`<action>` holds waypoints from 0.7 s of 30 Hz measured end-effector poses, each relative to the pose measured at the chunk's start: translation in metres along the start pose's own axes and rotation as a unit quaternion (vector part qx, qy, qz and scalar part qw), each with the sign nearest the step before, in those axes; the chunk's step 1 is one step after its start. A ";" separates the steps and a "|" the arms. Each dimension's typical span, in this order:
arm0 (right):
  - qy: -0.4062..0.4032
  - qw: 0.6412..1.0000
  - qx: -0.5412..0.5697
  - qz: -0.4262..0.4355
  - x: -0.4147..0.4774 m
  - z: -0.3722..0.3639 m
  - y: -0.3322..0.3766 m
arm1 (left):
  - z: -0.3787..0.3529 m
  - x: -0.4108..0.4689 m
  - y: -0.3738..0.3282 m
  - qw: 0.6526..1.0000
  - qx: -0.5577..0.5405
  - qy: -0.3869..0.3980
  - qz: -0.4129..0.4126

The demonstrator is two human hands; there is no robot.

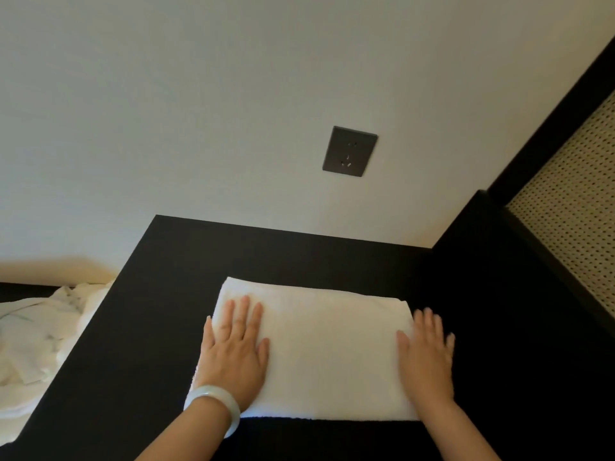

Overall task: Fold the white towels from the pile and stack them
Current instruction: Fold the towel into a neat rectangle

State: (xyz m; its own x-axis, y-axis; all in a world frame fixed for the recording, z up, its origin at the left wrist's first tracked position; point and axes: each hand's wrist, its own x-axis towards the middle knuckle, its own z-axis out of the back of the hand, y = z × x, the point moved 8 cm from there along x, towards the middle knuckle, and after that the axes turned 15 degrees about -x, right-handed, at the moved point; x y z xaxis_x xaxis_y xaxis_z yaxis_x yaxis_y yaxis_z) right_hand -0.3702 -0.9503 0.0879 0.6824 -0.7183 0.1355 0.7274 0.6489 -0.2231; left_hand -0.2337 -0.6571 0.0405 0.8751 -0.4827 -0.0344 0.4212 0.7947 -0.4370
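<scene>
A folded white towel (329,351) lies flat on the black table (159,327), a neat rectangle near the front edge. My left hand (238,347) rests flat on the towel's left end with fingers straight and spread; a pale bangle circles that wrist. At the towel's right edge my right hand (427,356) lies flat, fingers straight, partly over the towel and partly over the table. A pile of crumpled white towels (40,334) sits lower down at the far left, beside the table.
A light wall stands behind the table with a dark power socket (349,151) on it. On the right rises a black frame with a woven perforated panel (575,207). Dark tabletop surrounds the towel on all sides.
</scene>
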 end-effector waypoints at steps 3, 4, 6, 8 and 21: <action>-0.020 0.965 0.142 0.220 -0.017 0.035 0.112 | 0.001 0.000 0.000 1.000 0.005 0.002 0.007; 0.009 0.940 0.137 0.312 -0.034 0.036 0.153 | 0.000 0.000 0.001 1.000 0.007 0.008 0.011; 0.040 0.904 0.076 0.419 -0.059 0.024 0.197 | 0.000 0.000 0.002 1.000 0.013 0.012 0.019; 0.034 0.911 0.045 0.409 -0.047 0.009 0.188 | 0.001 0.000 0.002 1.000 0.018 0.007 0.018; 0.094 0.989 0.076 0.086 0.057 -0.051 0.018 | 0.000 -0.002 -0.002 0.998 0.028 0.054 0.021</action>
State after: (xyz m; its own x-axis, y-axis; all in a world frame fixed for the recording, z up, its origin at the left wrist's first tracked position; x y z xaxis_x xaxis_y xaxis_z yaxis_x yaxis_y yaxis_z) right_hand -0.3218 -0.9928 0.0424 0.7815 -0.6192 -0.0765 0.6145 0.7851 -0.0778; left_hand -0.2365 -0.6578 0.0411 0.8632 -0.4824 -0.1492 0.3993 0.8330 -0.3829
